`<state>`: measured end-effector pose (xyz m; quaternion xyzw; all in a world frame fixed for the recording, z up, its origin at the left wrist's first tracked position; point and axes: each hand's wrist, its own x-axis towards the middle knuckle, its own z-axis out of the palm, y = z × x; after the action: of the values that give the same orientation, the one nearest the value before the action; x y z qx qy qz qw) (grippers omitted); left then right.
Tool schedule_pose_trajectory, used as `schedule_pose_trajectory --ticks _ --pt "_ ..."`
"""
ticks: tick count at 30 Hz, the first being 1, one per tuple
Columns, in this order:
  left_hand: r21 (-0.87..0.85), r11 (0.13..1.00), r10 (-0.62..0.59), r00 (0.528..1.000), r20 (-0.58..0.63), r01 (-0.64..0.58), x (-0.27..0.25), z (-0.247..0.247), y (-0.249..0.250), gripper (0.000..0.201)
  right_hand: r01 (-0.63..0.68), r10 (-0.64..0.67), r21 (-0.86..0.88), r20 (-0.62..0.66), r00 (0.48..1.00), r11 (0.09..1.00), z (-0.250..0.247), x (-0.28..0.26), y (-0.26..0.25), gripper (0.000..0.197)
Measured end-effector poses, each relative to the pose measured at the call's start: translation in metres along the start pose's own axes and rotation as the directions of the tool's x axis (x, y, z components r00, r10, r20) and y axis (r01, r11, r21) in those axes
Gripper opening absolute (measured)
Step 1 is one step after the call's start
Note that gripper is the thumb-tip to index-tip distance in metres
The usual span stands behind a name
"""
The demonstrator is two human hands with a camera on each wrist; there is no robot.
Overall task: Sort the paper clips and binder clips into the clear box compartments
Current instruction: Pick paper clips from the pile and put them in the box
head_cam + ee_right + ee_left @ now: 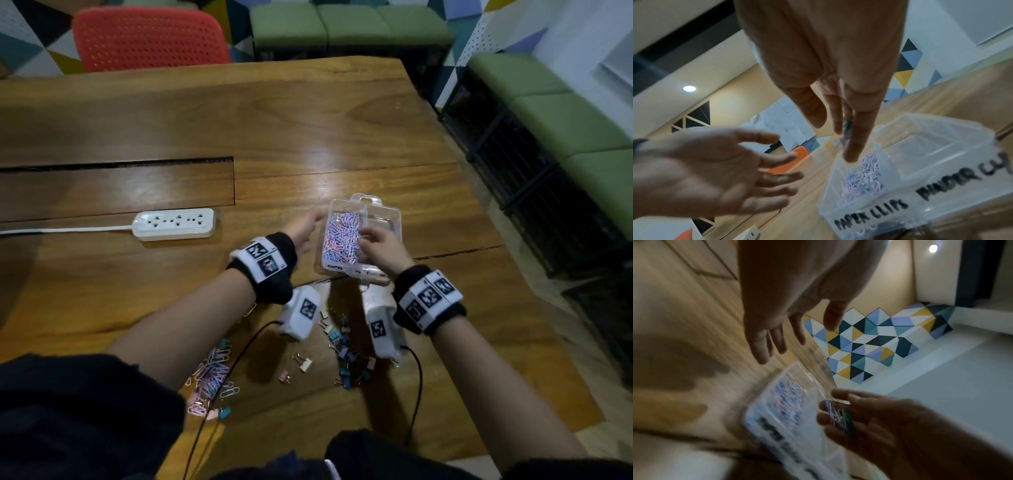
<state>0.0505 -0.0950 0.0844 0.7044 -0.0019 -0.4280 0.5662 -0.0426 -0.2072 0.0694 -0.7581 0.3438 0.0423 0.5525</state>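
The clear box (pixel 385 219) stands on the wooden table, marked "PAPER CLIPS" (pixel 871 216) and "BINDER CL". Its left compartment holds a heap of pastel paper clips (pixel 340 236); the right compartment (pixel 929 154) looks empty. My right hand (pixel 365 237) hovers over the paper clip compartment and pinches a small bunch of clips (pixel 837 414) with something green among them. My left hand (pixel 308 224) is beside the box's left wall, palm up, fingers (pixel 777 159) spread, holding nothing. Loose paper clips (pixel 214 377) and binder clips (pixel 346 349) lie near me, under my forearms.
A white power strip (pixel 174 224) with its cord lies left of the box. A long slot (pixel 116 163) cuts the tabletop behind it. A red chair (pixel 150 37) stands at the far edge. Black cables (pixel 239 356) from the wrist cameras trail over the near table.
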Motion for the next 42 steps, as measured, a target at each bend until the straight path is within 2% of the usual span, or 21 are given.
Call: schedule_pose_trajectory --ticks 2,4,7,8,10,13,16,19,21,24,26,31,33,37,38,40,42 --pt "0.256 0.967 0.022 0.999 -0.039 -0.011 0.0 -0.028 -0.015 0.033 0.005 -0.006 -0.02 -0.028 1.0 1.0 0.009 0.008 -0.003 0.043" --pt "0.517 0.856 0.042 0.999 -0.031 -0.02 -0.003 -0.058 -0.032 0.031 0.015 -0.017 -0.025 -0.066 0.998 1.0 0.015 0.008 0.0 0.046" --pt "0.858 0.51 0.041 0.994 -0.099 0.064 -0.01 -0.102 -0.067 0.036 0.06 -0.058 0.016 -0.135 0.989 0.998 0.028 -0.005 0.011 0.041" --pt "0.895 0.435 0.036 0.991 -0.129 0.101 -0.012 -0.113 -0.08 0.038 0.077 -0.074 0.015 -0.147 0.986 0.997 0.035 -0.012 0.015 0.035" --pt "0.916 0.379 0.026 0.988 -0.154 0.132 -0.017 -0.126 -0.097 0.042 0.108 -0.109 -0.019 -0.105 0.988 0.994 0.054 -0.028 0.022 0.027" --pt "0.948 0.312 0.058 0.994 -0.093 0.07 -0.027 -0.13 -0.109 0.044 0.198 -0.187 -0.184 0.077 0.979 0.963 0.087 -0.051 0.031 0.029" --pt "0.972 0.235 0.105 0.994 -0.003 -0.021 -0.037 -0.123 -0.12 0.041 0.363 -0.273 -0.406 0.263 0.925 0.839 0.126 -0.06 0.036 0.04" --pt "0.975 0.2 0.075 0.994 0.078 -0.092 -0.051 -0.121 -0.131 0.042 0.498 -0.297 -0.544 0.417 0.859 0.675 0.16 -0.058 0.041 0.056" --pt "0.979 0.153 0.057 0.99 0.13 -0.138 -0.057 -0.124 -0.137 0.05 0.514 -0.264 -0.631 0.452 0.852 0.581 0.173 -0.055 0.042 0.063" --pt "0.98 0.083 0.058 0.983 0.175 -0.179 -0.065 -0.13 -0.144 0.059 0.493 -0.214 -0.688 0.454 0.865 0.533 0.181 -0.059 0.043 0.058" --pt "0.976 0.097 0.092 0.978 0.187 -0.196 -0.068 -0.132 -0.149 0.057 0.488 -0.223 -0.688 0.442 0.869 0.537 0.183 -0.067 0.047 0.054" --pt "0.938 0.283 0.198 0.969 0.147 -0.2 -0.073 -0.133 -0.159 0.031 0.474 -0.289 -0.712 0.376 0.88 0.518 0.185 -0.084 0.06 0.043" --pt "0.933 0.306 0.204 0.97 0.131 -0.19 -0.074 -0.133 -0.159 0.024 0.448 -0.296 -0.709 0.337 0.894 0.545 0.187 -0.086 0.059 0.039" --pt "0.926 0.322 0.218 0.967 0.129 -0.196 -0.074 -0.132 -0.156 0.022 0.414 -0.292 -0.667 0.294 0.91 0.62 0.191 -0.083 0.052 0.035" --pt "0.914 0.357 0.223 0.968 0.115 -0.192 -0.074 -0.132 -0.155 0.02 0.412 -0.288 -0.656 0.294 0.911 0.633 0.191 -0.082 0.052 0.032" --pt "0.836 0.526 0.216 0.975 0.044 -0.154 -0.075 -0.133 -0.153 0.017 0.404 -0.285 -0.633 0.287 0.915 0.661 0.191 -0.082 0.053 0.027" --pt "0.671 0.732 0.178 0.984 -0.014 -0.122 -0.076 -0.136 -0.151 0.01 0.365 -0.251 -0.625 0.267 0.931 0.69 0.189 -0.083 0.055 0.026"
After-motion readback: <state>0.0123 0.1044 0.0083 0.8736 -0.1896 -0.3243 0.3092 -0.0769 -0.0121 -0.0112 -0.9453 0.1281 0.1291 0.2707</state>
